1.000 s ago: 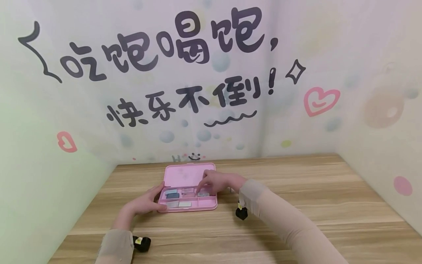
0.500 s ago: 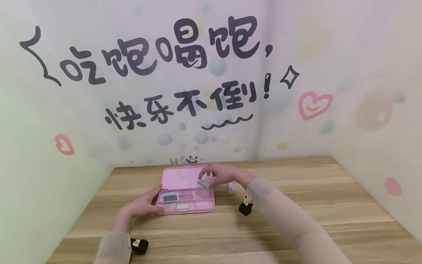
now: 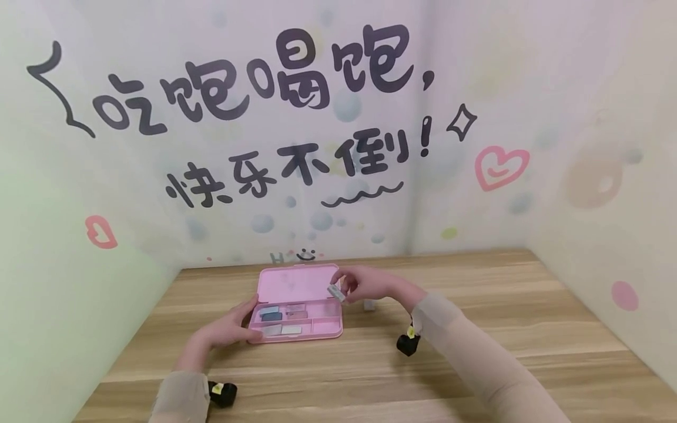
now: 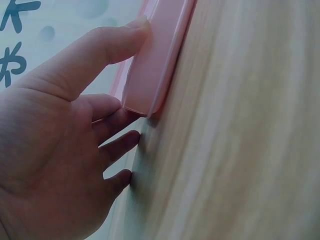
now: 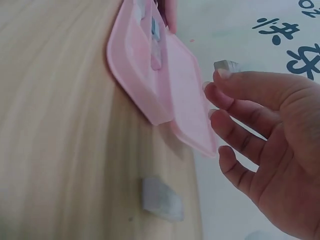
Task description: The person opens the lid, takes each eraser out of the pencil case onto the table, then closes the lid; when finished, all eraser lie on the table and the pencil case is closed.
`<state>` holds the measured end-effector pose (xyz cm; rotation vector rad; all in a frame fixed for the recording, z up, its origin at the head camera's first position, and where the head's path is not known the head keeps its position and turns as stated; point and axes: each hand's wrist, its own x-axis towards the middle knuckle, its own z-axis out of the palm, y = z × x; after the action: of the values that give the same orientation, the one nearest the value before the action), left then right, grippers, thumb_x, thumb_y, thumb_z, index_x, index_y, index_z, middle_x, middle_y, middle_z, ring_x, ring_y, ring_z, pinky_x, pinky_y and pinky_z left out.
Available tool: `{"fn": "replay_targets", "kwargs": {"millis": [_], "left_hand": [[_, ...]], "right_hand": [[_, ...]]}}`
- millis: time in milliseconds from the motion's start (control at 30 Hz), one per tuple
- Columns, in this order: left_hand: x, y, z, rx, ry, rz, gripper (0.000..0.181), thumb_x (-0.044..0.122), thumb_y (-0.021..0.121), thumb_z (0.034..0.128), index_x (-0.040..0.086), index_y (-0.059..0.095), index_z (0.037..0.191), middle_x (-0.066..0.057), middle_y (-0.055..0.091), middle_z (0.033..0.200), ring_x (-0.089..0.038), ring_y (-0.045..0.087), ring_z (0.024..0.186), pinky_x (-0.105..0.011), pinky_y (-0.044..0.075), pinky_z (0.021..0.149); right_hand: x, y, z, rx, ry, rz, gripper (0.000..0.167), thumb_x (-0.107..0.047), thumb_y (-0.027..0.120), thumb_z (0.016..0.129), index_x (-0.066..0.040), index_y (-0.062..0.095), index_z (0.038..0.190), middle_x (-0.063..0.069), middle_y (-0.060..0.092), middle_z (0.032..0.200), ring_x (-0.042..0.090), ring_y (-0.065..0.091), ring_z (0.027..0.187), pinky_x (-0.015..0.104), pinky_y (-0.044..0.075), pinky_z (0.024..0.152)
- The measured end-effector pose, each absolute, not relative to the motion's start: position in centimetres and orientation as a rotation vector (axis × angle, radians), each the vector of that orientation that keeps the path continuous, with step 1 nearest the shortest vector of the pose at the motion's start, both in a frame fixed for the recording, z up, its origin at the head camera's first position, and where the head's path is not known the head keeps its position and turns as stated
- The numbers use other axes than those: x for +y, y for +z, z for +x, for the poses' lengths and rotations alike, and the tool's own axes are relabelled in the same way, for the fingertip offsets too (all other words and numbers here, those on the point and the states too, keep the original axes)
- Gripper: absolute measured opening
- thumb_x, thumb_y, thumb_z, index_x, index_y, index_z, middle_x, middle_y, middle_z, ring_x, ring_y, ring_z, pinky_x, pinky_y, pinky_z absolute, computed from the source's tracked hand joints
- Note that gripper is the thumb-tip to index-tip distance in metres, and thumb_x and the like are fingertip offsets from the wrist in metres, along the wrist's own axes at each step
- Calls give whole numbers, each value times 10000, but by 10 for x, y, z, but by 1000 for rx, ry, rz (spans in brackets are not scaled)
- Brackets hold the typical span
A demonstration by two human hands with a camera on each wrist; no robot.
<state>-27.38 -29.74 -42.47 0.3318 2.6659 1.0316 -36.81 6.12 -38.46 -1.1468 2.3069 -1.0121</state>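
An open pink plastic case [image 3: 326,326] lies on the table, its lid [image 3: 296,285] laid back toward the wall. My left hand [image 3: 224,329] holds the case's left end, thumb at the front corner and fingers along the side, as the left wrist view also shows. Above the case's right side, my right hand [image 3: 370,283] pinches a small greyish rectangular block [image 5: 228,65] between thumb and fingertips. Several similar blocks lie in the case: blue ones [image 3: 272,316] at back left, pinkish ones [image 3: 297,315] at back middle, whitish ones [image 3: 291,330] in front.
Another small whitish block [image 5: 161,199] stands on the wood-grain table [image 3: 317,382], to the right of the case. A printed white wall covering [image 3: 465,194] rises close behind the table, with side walls at left and right.
My right hand has lifted the small greyish block out of the case's back right compartment and moved slightly right with it. The left hand keeps its hold on the case.
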Motion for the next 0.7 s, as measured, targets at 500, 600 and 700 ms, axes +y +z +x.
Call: {"fn": "replay_targets", "kwargs": {"millis": [500,600,700], "left_hand": [[-298,-426,-275,2676,1022,343,1056,383,772,795,14,124,1542,-293,87,1564,-493,87,1409,-664,150,1071],[-298,-426,-276,2677,1017,356,1053,382,769,798,11,121,1542,-296,81,1563,-496,80,1409,-665,148,1070],[-298,-426,-276,2680,1015,368,1052,378,767,801,2,119,1539,-302,84,1560,-499,82,1408,-660,157,1071]], "right_hand": [[101,-389,-363,2399,-1194,-1001,397,-31,742,811,-81,585,1172,28,639,855,179,560,743,300,486,667],[110,-390,-362,2443,-1211,-965,396,-47,753,808,-71,591,1168,28,636,841,179,565,738,294,484,666],[119,-393,-360,2487,-1220,-939,391,-61,757,801,-61,595,1156,25,631,827,175,567,735,296,480,666]]}}
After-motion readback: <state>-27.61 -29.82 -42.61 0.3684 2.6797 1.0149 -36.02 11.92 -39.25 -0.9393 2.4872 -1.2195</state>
